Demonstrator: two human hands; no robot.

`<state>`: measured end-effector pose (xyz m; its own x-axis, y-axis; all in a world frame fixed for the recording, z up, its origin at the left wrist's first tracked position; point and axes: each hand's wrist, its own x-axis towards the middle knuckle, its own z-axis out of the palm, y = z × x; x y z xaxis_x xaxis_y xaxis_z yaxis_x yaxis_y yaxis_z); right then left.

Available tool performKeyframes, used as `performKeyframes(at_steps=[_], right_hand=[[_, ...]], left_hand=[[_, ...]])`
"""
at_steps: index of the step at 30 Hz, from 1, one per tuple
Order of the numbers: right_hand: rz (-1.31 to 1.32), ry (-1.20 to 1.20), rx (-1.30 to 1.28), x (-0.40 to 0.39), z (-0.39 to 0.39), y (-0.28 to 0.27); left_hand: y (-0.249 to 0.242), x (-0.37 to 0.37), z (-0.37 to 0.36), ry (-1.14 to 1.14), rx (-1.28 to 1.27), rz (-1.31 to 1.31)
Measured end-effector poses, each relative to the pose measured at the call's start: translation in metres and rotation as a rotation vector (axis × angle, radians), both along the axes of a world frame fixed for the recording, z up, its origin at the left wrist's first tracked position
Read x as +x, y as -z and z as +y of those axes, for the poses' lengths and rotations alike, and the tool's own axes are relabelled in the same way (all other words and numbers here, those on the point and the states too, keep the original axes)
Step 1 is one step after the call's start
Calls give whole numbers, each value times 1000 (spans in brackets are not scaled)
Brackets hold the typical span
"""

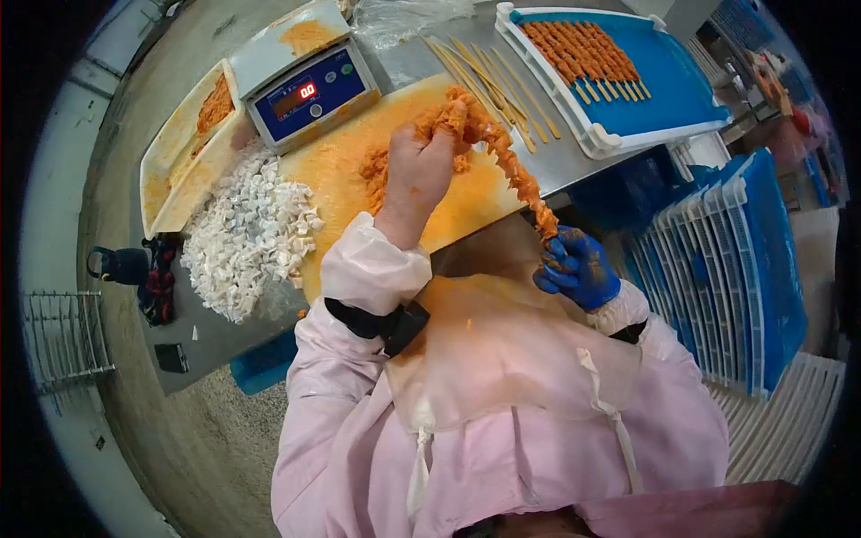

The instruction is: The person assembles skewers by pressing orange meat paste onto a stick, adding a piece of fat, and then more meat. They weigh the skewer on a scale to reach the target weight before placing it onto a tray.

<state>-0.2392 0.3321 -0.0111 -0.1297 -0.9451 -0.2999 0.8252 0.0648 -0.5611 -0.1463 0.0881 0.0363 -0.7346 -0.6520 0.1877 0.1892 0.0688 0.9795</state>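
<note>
A long skewer of orange, marinated meat (514, 169) slants across the front of the cutting board (352, 251). My right hand (580, 269), in a smeared blue glove, is closed around its lower end. At the upper end, my bare left hand (423, 170) has its fingers closed on the meat, with orange residue on the skin. Loose orange meat (375, 175) lies on the board beside my left hand. Bare wooden skewers (489, 82) rest beyond it, on the board's far edge and the metal table.
A scale (310, 94) reading 0.0 stands behind the board. Left of it are a tub (161, 179) with orange meat and a pile of white pieces (251, 238). Finished skewers (587, 54) lie in a blue-lined tray (664, 108). Stacked trays (717, 260) stand at right.
</note>
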Motion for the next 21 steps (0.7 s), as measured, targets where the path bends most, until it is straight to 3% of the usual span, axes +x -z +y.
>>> performKeyframes(at_steps=[2, 9, 13, 18, 21], right_hand=[[-65, -11, -16, -1, -1, 6], [-354, -20, -27, -13, -10, 16], [-298, 56, 132, -10, -15, 3], [-409, -98, -131, -13, -21, 20], [-370, -79, -84, -13, -21, 15]], left_hand=[[2, -2, 4, 102, 237, 115], [12, -6, 37, 300, 135, -22], [16, -11, 48, 380, 149, 4], [18, -12, 55, 370, 232, -27], [14, -11, 59, 423, 270, 5]])
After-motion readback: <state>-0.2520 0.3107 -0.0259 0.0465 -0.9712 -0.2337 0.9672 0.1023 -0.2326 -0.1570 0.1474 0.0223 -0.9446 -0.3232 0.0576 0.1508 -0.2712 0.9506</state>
